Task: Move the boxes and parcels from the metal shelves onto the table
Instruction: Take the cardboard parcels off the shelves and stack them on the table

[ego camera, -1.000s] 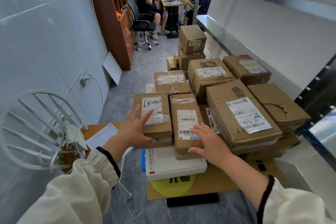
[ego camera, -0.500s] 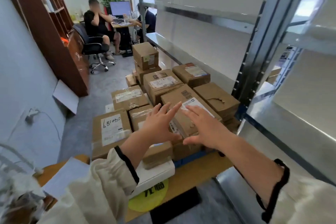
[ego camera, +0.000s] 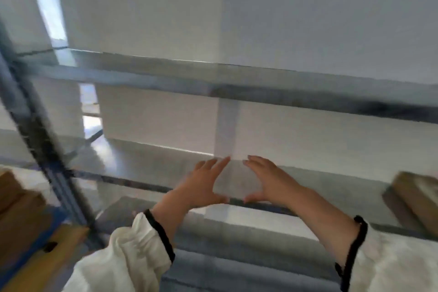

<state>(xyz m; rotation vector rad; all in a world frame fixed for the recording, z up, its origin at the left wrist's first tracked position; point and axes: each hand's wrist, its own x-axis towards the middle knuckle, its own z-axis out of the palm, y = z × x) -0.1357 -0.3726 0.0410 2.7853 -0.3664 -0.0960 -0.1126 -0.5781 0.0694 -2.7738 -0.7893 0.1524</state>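
Observation:
The view is blurred by motion. The metal shelves (ego camera: 166, 83) fill the frame, with a bare middle shelf board (ego camera: 151, 166) ahead of me. My left hand (ego camera: 201, 184) and my right hand (ego camera: 265, 180) hover side by side over that shelf's front edge, fingers straight and spread, holding nothing. A brown cardboard box (ego camera: 417, 199) lies on the shelf at the far right, well apart from my right hand. The stacked brown boxes (ego camera: 16, 199) on the table show at the left edge.
A dark metal shelf upright (ego camera: 45, 149) slants down the left side, between me and the table edge (ego camera: 47, 265). A lower shelf board (ego camera: 237, 220) lies under my wrists. White wall panels back the shelves.
My view has swung right, away from the stacked boxes on the table and onto the metal shelves. Both hands left the boxes and now hover empty over the shelf edge.

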